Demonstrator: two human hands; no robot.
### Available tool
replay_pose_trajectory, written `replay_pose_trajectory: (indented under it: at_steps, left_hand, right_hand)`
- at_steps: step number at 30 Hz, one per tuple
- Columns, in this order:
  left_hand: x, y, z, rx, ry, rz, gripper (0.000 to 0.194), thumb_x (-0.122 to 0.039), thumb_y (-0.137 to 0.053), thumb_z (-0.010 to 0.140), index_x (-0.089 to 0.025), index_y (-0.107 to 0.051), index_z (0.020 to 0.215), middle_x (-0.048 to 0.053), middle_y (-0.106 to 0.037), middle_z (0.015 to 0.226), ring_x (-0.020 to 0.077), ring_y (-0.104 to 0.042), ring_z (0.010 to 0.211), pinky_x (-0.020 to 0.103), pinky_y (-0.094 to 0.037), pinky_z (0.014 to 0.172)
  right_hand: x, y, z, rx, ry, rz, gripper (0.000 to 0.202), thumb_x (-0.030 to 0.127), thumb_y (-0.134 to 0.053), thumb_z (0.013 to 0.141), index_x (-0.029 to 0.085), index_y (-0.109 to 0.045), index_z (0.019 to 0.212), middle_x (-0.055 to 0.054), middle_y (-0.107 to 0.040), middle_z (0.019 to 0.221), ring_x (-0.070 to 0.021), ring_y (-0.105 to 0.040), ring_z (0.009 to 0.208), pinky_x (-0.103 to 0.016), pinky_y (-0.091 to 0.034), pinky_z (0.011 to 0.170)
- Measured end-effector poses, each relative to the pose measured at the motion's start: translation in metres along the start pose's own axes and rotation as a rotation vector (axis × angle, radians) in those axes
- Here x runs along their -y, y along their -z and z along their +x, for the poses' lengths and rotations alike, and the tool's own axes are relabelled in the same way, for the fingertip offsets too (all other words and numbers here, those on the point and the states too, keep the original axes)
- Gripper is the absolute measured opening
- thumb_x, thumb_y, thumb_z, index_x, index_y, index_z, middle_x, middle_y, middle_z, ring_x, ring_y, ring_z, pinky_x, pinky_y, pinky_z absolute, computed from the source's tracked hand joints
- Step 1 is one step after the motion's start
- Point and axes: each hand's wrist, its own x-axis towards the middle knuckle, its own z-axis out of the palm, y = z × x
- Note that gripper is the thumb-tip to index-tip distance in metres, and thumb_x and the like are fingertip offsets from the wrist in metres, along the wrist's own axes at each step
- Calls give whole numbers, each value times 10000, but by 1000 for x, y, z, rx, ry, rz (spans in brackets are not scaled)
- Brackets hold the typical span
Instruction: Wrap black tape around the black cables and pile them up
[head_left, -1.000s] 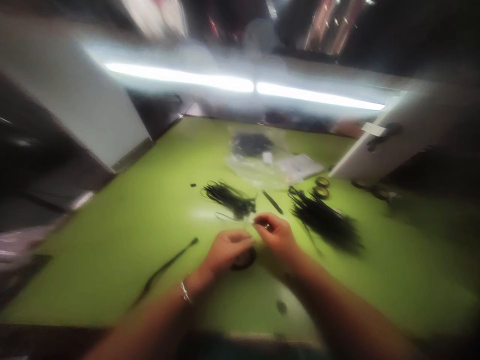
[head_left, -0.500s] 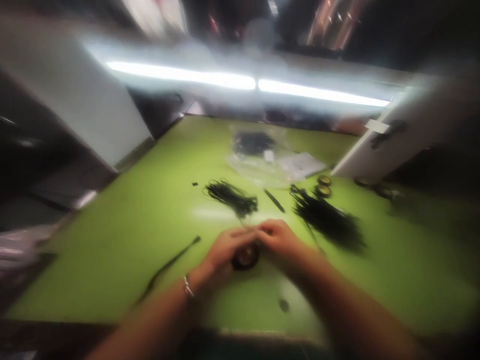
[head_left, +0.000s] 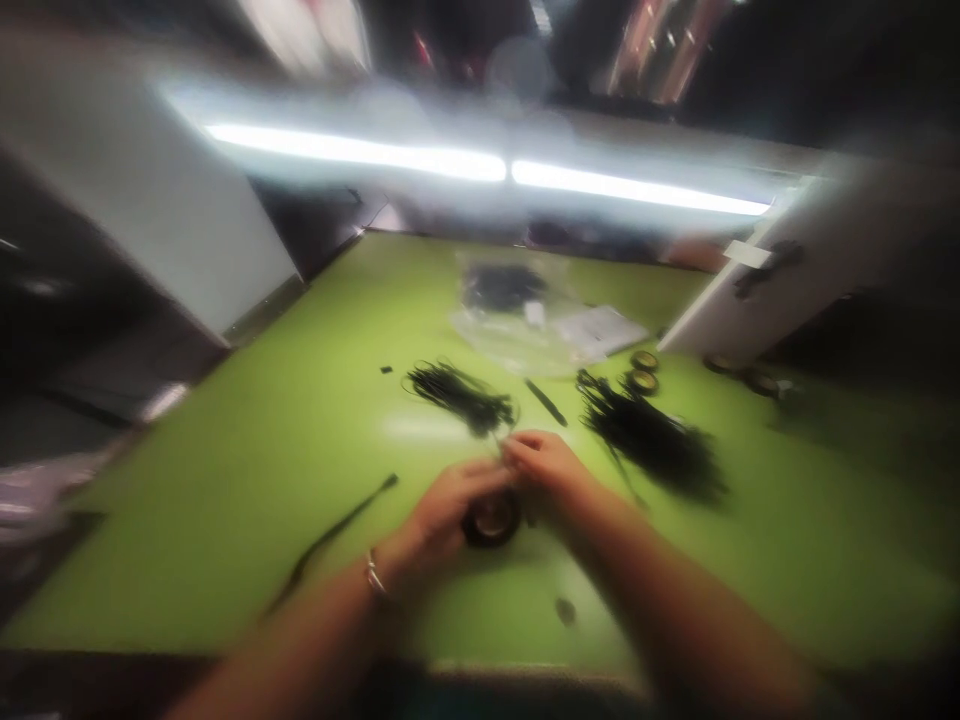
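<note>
My left hand (head_left: 454, 500) is closed on a roll of black tape (head_left: 513, 522), which hangs below its fingers just above the green table. Fingers pressed together, my right hand (head_left: 544, 460) pinches at the fingertips of the left. A thin dark strand (head_left: 495, 438) shows by the fingertips; blur hides what exactly the right hand grips. Just beyond the hands lies a bundle of black cables (head_left: 461, 395). To the right rests a larger bundle of black cables (head_left: 652, 440).
A black pen-like tool (head_left: 546, 402) lies between the bundles. Behind are a clear plastic bag (head_left: 502, 335) and white paper (head_left: 600, 328). Tape rolls (head_left: 643, 382) sit near the right panel (head_left: 750, 310). One black cable (head_left: 337, 530) lies at the left on the green table (head_left: 225, 480).
My right hand has moved slightly up and left, its fingertips rising off the left hand. The tape roll shows a little more below the left hand.
</note>
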Motion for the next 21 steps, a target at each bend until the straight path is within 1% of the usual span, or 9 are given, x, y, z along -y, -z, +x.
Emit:
replay_pose_trajectory:
  at_steps: [2,4,7,9,11,14,16,18,21]
  left_hand:
    - [1,0,0,14,33,37,296,-307,-840,637,-90,-730,806,11,-627,586,64,-518,460,182,-361,457]
    - [3,0,0,23,54,47,299,-314,-844,625,-87,-720,774,12,-616,585,62,-508,452,184,-359,452]
    - [5,0,1,27,53,52,298,-305,-853,603,-83,-708,738,11,-609,601,50,-489,444,180,-350,444]
    - [6,0,0,12,50,67,305,-310,-853,604,-80,-708,743,1,-588,572,45,-469,429,176,-328,430]
    - [6,0,0,2,41,67,301,-314,-846,614,-85,-706,750,-4,-577,552,50,-469,429,177,-323,430]
    - [7,1,0,13,9,64,270,-307,-836,632,-100,-698,739,-2,-590,561,61,-491,458,183,-351,459]
    - [7,2,0,17,-10,75,260,-304,-833,638,-106,-697,738,1,-603,581,71,-513,486,192,-379,490]
    - [7,1,-1,10,-13,86,265,-310,-831,637,-106,-699,741,6,-613,597,75,-520,493,196,-383,493]
    - [7,-1,-1,-6,13,80,286,-323,-830,630,-93,-704,746,6,-597,580,62,-487,450,188,-340,444]
  right_hand:
    - [0,0,0,-72,17,94,254,410,-678,704,165,-618,668,26,-552,558,-78,-454,471,-189,-356,414]
    - [0,1,1,-174,34,189,227,378,-690,676,164,-614,686,34,-533,547,-74,-434,467,-185,-332,405]
    - [0,6,5,-250,51,264,223,386,-645,695,178,-568,679,51,-485,503,-68,-390,436,-178,-285,378]
    - [1,7,4,-235,59,250,231,404,-622,718,185,-553,696,42,-508,520,-71,-404,436,-181,-302,379]
    - [3,4,1,-186,108,205,223,404,-614,743,188,-562,729,22,-564,581,-83,-463,472,-193,-372,420]
    - [6,-6,-10,-105,301,58,163,360,-618,771,199,-597,763,1,-627,693,-107,-550,596,-226,-468,555]
    - [8,-12,-15,-86,416,-10,131,336,-614,789,205,-612,784,-7,-650,745,-116,-572,655,-239,-487,617]
    - [8,-14,-15,-112,436,51,140,349,-590,816,208,-592,820,-11,-663,769,-109,-566,622,-236,-487,586]
    - [5,-8,-5,-219,357,209,200,405,-548,837,206,-542,855,-8,-661,746,-80,-498,494,-211,-439,458]
